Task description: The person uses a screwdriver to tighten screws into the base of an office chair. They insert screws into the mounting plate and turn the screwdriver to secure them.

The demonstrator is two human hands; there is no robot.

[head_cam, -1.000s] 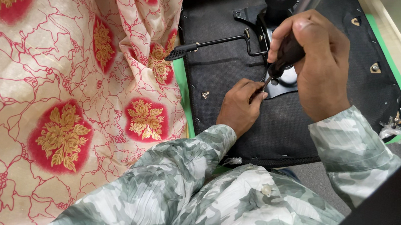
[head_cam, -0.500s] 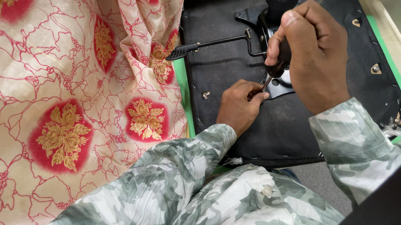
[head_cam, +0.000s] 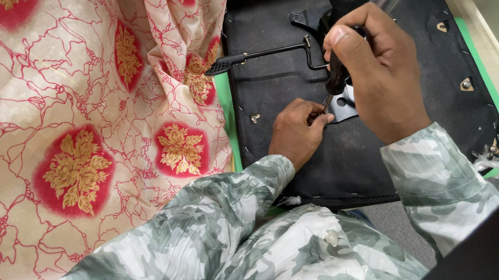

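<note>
Over the interval the right hand (head_cam: 374, 73) has drawn its dark-handled screwdriver (head_cam: 335, 75) slightly up and left and tightened its fist around it, while the left hand (head_cam: 297, 129) pinches closer at the tip.

We are seeing soft, even light.
Nothing is glaring; the nearest sleeve (head_cam: 285, 267) is blurring slightly.

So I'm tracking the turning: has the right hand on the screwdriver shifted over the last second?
Yes. The right hand has moved up and slightly left, toward the black lever.
</note>
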